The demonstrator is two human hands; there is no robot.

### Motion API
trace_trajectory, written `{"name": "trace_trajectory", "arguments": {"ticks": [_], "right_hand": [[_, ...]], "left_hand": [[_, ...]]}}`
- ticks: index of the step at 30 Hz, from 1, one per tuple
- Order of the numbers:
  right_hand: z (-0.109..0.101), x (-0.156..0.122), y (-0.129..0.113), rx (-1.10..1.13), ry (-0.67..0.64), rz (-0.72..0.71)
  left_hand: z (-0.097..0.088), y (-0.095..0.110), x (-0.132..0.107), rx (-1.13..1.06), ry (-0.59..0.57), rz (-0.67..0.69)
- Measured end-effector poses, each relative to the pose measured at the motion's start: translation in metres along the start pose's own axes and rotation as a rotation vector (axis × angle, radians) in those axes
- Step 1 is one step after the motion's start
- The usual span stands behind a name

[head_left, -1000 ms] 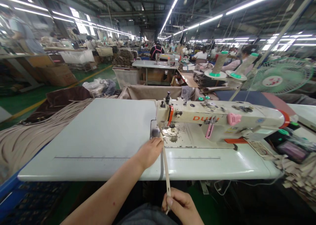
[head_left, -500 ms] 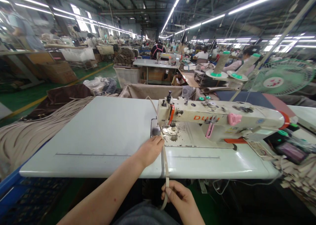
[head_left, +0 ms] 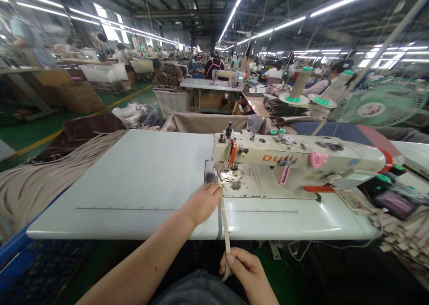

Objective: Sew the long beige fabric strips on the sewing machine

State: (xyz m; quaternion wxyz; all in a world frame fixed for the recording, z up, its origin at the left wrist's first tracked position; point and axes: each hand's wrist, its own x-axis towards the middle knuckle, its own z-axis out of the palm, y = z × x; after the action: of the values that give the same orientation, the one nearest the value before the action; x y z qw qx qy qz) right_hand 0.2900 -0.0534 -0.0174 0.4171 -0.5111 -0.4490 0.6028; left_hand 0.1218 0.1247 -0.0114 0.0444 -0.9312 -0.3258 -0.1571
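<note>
Head view: A narrow beige strip (head_left: 225, 224) runs from the needle area of the sewing machine (head_left: 321, 162), across the front edge of the white table (head_left: 150, 171), to the person's lap. The left hand (head_left: 205, 202) rests on the table, fingertips on the strip just in front of the needle area; whether they pinch it or only press cannot be told. The right hand (head_left: 247, 269) grips the strip between thumb and fingers below the table edge, its tail curving underneath. Compared with one second ago, the right hand sits slightly higher and the tail bends more; the left hand holds much the same place. In judgement, this is consistent with the strip advancing under guidance. More strips (head_left: 67, 175) lie in a heap left of the table.
</note>
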Motion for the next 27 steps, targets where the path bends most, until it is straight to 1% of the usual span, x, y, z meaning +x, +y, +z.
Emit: {"name": "trace_trajectory", "arguments": {"ticks": [4,9,19,23,27], "right_hand": [[0.0014,-0.0005,-0.0020,0.001,0.007,-0.008],[0.0011,0.0000,-0.0053,-0.005,-0.023,-0.012],[0.0004,-0.0001,-0.0027,0.002,-0.029,-0.025],[0.0011,-0.0012,-0.0008,-0.019,-0.037,-0.040],[0.0009,-0.0020,-0.0006,-0.023,-0.051,-0.045]], "left_hand": [[0.0005,-0.0001,-0.0006,0.018,-0.002,0.025],[0.0016,0.0000,-0.0012,0.003,-0.003,-0.021],[0.0020,-0.0014,0.0001,-0.048,-0.005,-0.024],[0.0021,-0.0017,0.0032,-0.046,0.025,-0.026],[0.0023,-0.0014,0.0045,-0.045,0.056,-0.066]]}}
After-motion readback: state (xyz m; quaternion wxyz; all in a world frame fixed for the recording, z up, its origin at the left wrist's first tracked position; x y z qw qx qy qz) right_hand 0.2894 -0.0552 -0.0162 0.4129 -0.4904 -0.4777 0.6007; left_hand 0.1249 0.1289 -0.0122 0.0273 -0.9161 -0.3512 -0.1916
